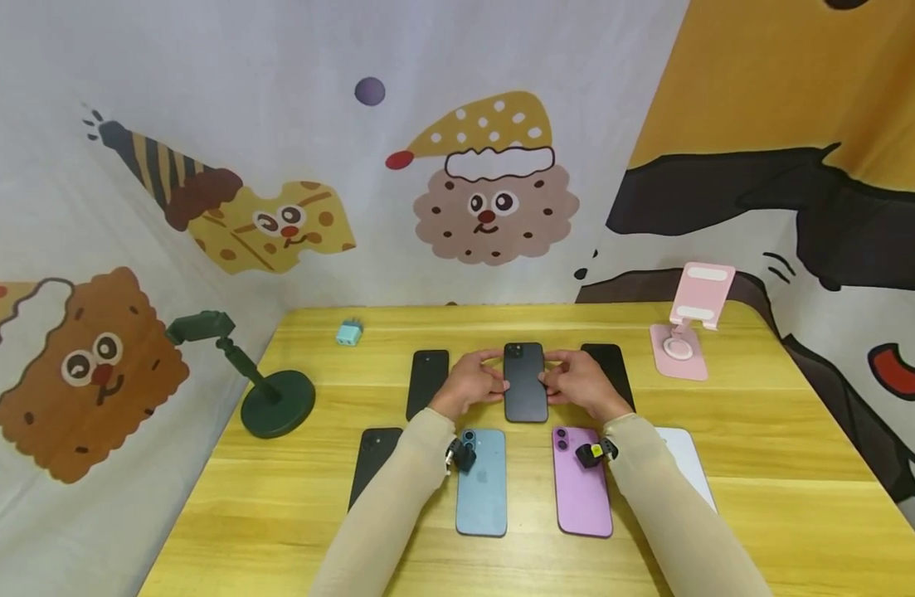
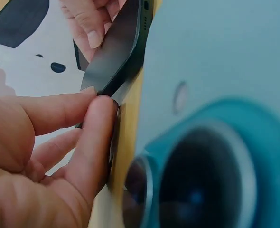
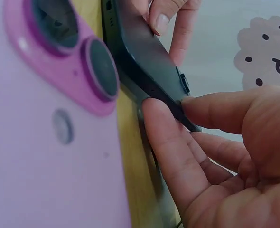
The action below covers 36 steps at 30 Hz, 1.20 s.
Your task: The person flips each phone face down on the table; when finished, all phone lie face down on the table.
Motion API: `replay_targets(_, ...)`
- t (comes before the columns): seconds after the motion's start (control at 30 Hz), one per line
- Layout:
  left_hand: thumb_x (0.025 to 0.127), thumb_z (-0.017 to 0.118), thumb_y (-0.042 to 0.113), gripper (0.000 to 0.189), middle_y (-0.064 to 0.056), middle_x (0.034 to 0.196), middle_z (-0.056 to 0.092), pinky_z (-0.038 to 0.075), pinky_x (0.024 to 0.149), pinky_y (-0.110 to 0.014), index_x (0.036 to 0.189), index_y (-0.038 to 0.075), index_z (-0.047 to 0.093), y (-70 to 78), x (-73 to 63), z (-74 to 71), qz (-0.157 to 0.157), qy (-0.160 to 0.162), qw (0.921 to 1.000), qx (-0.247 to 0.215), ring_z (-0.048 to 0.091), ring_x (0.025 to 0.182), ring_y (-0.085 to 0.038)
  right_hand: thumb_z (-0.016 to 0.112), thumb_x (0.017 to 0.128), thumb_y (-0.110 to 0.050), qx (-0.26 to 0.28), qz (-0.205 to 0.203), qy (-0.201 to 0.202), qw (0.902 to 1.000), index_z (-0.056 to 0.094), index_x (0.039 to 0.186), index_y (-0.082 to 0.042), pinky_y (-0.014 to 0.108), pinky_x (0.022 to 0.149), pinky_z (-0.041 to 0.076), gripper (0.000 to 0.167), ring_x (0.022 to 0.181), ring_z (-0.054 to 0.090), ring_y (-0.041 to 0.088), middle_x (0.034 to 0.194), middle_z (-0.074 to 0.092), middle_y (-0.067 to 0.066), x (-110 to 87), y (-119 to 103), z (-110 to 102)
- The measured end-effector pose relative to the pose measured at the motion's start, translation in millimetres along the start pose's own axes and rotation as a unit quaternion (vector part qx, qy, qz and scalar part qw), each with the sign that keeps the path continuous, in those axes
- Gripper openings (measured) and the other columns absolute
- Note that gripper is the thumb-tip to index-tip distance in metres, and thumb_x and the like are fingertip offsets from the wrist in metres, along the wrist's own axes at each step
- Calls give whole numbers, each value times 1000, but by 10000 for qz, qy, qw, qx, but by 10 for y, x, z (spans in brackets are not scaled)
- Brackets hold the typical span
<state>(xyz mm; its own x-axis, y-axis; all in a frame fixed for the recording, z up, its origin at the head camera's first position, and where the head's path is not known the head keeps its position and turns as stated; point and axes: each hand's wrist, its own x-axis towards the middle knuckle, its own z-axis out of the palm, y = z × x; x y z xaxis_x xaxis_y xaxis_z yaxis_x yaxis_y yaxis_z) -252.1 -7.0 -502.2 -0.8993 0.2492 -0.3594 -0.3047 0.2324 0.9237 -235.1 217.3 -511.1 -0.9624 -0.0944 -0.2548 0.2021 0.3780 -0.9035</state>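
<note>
A dark grey phone [image 1: 525, 390] lies back side up, its camera block at the far end. My left hand [image 1: 469, 383] pinches its left edge between thumb and fingers. On the opposite edge, my right hand [image 1: 581, 383] grips it the same way. In the right wrist view the phone [image 3: 149, 52] looks tilted, with a gap beneath its near edge. Black phones lie beside the hands, one on the left [image 1: 425, 377] and one on the right [image 1: 614, 369]. Below my wrists are a blue phone [image 1: 482, 502] and a purple phone [image 1: 582, 502].
Another black phone [image 1: 372, 460] and a white phone [image 1: 688, 456] are partly covered by my forearms. A green stand [image 1: 278, 404] is at the left, a light blue charger [image 1: 348, 332] at the back, and a pink phone stand [image 1: 696, 319] back right. A printed curtain [image 1: 397, 282] hangs behind the wooden table [image 1: 786, 506].
</note>
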Motion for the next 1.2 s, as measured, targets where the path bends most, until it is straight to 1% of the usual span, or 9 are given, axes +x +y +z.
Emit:
replay_targets(0.13, 90, 79, -5, 68, -12, 107, 70, 64, 72, -33, 151, 17, 60, -16, -9, -6, 74, 46, 9997, 240, 74, 86, -22, 72, 101, -9, -4, 20, 4, 10000, 47, 156, 2, 34, 75, 66, 61, 84, 74, 19, 117, 69, 24, 3, 10, -3)
replay_targets(0.27, 89, 80, -6, 68, -11, 105, 70, 64, 73, -33, 151, 15, 59, -25, -9, -14, 139, 49, 9992, 374, 74, 86, -20, 73, 99, -10, -67, 21, 30, 10000, 49, 156, 0, 33, 75, 66, 63, 84, 76, 19, 122, 69, 26, 0, -5, -13)
replay_targets(0.37, 89, 79, -5, 67, -11, 106, 71, 64, 75, -33, 151, 13, 59, -40, -8, -26, 168, -36, 9993, 343, 74, 87, -20, 74, 99, -12, -118, 100, 43, 9999, 49, 156, -2, 33, 76, 66, 63, 86, 76, 20, 123, 68, 25, -11, -17, -18)
replay_targets(0.53, 91, 80, 0, 63, -10, 110, 72, 64, 80, -34, 149, 12, 61, -63, -13, -49, 152, -243, 9993, 241, 75, 93, -20, 75, 99, -13, -177, 231, 49, 9996, 49, 157, -4, 33, 77, 66, 64, 89, 76, 22, 123, 67, 23, -22, -18, -22)
replay_targets(0.63, 91, 80, 2, 60, -10, 111, 73, 64, 82, -35, 148, 11, 61, -67, -20, -58, 103, -327, 9993, 175, 76, 97, -21, 75, 99, -14, -267, 200, 33, 9994, 50, 155, -3, 33, 77, 66, 63, 88, 76, 22, 121, 67, 23, -26, -18, -26)
replay_targets(0.83, 93, 82, 11, 52, -10, 118, 73, 64, 86, -38, 141, 8, 65, -66, -32, -71, 71, -332, 9993, 155, 74, 97, -22, 75, 99, -15, -384, 53, -85, 9992, 52, 153, 2, 35, 78, 66, 61, 92, 77, 23, 122, 67, 24, -23, -19, -45)
replay_targets(0.93, 93, 83, 14, 50, -11, 120, 73, 64, 85, -38, 140, 8, 66, -59, -30, -76, 71, -360, 9992, 156, 74, 97, -22, 75, 99, -15, -359, 36, -144, 9992, 52, 152, 2, 36, 80, 66, 61, 95, 77, 25, 123, 67, 25, -22, -23, -58)
replay_targets(1.07, 93, 83, 15, 52, -11, 118, 72, 64, 82, -36, 141, 8, 64, -39, -34, -83, 34, -420, 9989, 183, 74, 96, -23, 75, 98, -18, -357, 41, -256, 9990, 52, 152, 1, 37, 83, 66, 62, 97, 77, 26, 124, 67, 23, -27, -39, -75)
replay_targets(1.2, 93, 83, 17, 55, -11, 118, 72, 64, 83, -37, 143, 7, 62, -13, -52, -92, 28, -440, 9986, 285, 74, 97, -24, 76, 98, -23, -555, -24, -289, 9980, 54, 151, -2, 36, 84, 65, 60, 95, 76, 24, 121, 68, 20, -45, -69, -99)
